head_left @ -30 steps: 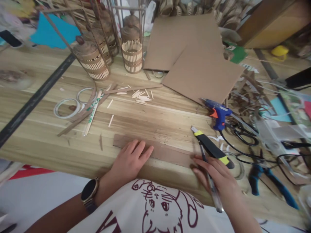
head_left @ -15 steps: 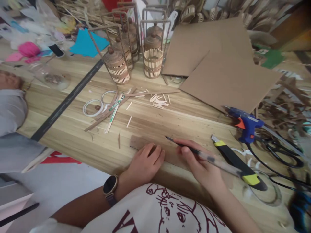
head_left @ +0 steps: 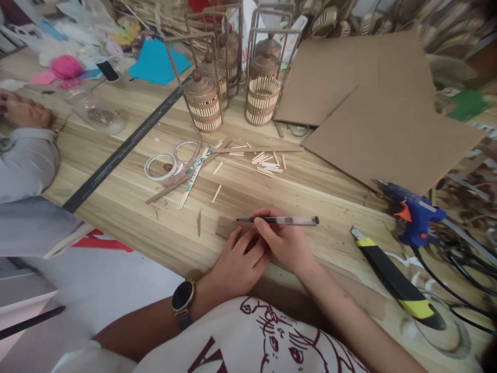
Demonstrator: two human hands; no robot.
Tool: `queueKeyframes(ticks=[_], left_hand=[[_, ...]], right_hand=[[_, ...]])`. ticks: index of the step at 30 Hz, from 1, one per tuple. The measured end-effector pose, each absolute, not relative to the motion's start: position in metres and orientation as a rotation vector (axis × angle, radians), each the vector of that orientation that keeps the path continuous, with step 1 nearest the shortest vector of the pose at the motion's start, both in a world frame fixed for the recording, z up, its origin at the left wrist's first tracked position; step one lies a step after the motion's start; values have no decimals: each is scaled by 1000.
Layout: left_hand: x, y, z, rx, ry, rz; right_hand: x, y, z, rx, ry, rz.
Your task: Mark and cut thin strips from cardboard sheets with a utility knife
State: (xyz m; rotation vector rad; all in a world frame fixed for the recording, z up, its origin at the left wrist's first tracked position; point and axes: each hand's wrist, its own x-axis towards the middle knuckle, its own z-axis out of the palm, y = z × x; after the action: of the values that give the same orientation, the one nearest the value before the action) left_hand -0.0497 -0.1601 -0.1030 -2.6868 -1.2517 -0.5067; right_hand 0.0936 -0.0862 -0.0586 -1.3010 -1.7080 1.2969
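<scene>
My right hand (head_left: 285, 238) pinches a pen (head_left: 289, 220) with a clear barrel, its dark tip pointing left. Under the tip lies the left end of a thin brown strip (head_left: 225, 226) along the table's near edge. My left hand (head_left: 243, 261), with a watch on its wrist, rests on this strip with fingers laid out and slightly bent. The two hands touch or overlap, and they hide the strip's middle. Beyond them lie small pale sticks (head_left: 268, 165), some loose and some in a pile.
To the right are a utility knife (head_left: 396, 277), a blue glue gun (head_left: 413, 212) and a roll of tape (head_left: 462, 336). Cardboard sheets (head_left: 388, 129) lie behind. Small lantern-like baskets (head_left: 204, 103) stand at the back. Tape rolls (head_left: 160, 167) lie left; another person's arm (head_left: 27, 160) rests at far left.
My right hand has moved left with the pen, up against my left hand. The pen tip has come over the strip's left end. The whole view has shifted slightly.
</scene>
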Motion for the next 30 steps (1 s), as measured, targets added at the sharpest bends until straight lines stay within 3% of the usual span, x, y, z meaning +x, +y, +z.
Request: queueKeyframes(ticks=[10,30], left_hand=[[-47,-158,-97,-2633,-1284,-637],[-52,-160,-100,-2678,-1238,-548]], right_hand=[[90,-85,-56,-1317,-1769,1283],[122,-87,-45,-1400,-1943,1151]])
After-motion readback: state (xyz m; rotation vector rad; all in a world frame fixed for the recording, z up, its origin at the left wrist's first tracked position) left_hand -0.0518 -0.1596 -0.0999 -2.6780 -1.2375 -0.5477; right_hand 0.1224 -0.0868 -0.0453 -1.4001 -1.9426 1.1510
